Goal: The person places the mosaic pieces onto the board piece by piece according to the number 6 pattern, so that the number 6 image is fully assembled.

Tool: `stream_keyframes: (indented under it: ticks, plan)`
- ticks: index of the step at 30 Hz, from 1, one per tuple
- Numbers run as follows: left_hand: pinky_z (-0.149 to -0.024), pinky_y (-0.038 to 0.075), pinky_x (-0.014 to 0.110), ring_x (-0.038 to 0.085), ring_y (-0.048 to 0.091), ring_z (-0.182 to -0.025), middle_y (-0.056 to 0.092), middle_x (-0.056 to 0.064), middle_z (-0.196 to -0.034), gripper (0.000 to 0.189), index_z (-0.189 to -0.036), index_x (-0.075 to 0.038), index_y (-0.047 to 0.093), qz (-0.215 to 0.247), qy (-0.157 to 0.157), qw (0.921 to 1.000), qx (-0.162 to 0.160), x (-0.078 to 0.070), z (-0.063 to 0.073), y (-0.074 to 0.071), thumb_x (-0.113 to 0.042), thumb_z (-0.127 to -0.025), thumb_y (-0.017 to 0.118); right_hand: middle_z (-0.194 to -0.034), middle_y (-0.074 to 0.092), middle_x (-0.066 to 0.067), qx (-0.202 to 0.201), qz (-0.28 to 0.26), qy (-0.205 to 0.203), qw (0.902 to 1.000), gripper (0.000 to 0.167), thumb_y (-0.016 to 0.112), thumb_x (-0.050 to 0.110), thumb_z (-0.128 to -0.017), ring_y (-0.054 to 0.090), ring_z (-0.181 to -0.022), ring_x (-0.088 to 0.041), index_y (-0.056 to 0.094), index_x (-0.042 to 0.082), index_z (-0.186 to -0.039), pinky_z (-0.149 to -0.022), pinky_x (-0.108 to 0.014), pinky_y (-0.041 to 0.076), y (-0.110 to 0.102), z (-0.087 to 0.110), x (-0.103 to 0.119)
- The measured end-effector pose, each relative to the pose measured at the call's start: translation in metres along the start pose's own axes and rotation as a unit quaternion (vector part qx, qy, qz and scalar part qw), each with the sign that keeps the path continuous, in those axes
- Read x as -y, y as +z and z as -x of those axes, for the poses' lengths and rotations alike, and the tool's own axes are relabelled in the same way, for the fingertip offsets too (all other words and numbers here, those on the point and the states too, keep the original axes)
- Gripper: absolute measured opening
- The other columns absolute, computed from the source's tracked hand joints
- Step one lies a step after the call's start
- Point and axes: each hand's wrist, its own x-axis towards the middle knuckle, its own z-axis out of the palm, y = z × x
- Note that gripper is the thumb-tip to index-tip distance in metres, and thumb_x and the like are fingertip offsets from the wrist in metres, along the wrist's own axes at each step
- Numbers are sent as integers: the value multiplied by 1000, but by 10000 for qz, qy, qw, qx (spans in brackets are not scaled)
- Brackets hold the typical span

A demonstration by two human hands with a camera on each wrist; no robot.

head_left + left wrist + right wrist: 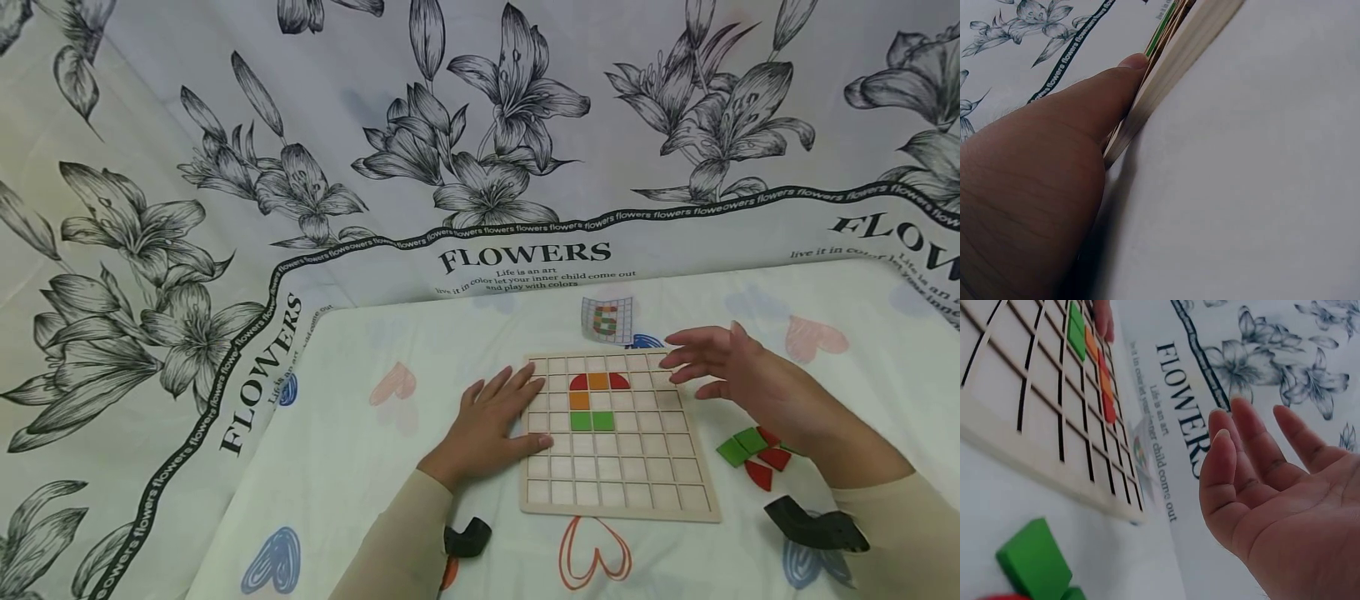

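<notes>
A wooden grid board (622, 475) lies on the cloth. In its upper left cells sit two red rounded pieces (618, 382) with an orange square (597, 381) between them, another orange square (580, 401) below, and two green squares (603, 421) side by side. My left hand (491, 425) rests on the board's left edge, fingers spread; the left wrist view shows the thumb (1119, 84) against the edge. My right hand (738, 375) hovers by the upper right corner, fingers loosely extended, holding nothing. Loose green squares (748, 440) and red pieces (759, 476) lie under the right wrist.
Behind the board lies a small card (607, 320) with a printed coloured pattern on a grid. The white cloth (360, 467) has printed hearts, and a flower-printed sheet (510, 108) rises behind it. Black straps (813, 525) sit at both wrists.
</notes>
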Motion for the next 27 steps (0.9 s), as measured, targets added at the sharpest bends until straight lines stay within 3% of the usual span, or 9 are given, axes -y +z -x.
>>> stream_keyframes:
  ticks: [12,20,27]
  plan:
    - [-127,6,62,16,3,-165,11,-18,-179,89,-174,-35,31,34,-32,10000,24,0,0,0,-77,-100,56,-147,61,-10,-258,423,465,9977,56,13,34,-120,61,-127,-22,52,24,-158,-94,-33,53,-24,29,-26]
    - [-128,5,60,15,2,-165,9,-20,-179,89,-174,-35,30,71,-72,9999,103,-1,1,3,-77,-100,55,-136,69,-4,-757,1484,681,9837,52,22,27,-121,67,-116,-10,53,2,-154,-90,-23,56,-32,52,-48]
    - [-128,5,60,15,2,-165,9,-19,-179,89,-174,-34,30,54,-32,10000,53,0,-1,0,-78,-100,55,-130,71,2,-921,1844,445,9775,43,32,18,-121,66,-112,-4,56,-2,-150,-90,-14,51,-37,58,-64]
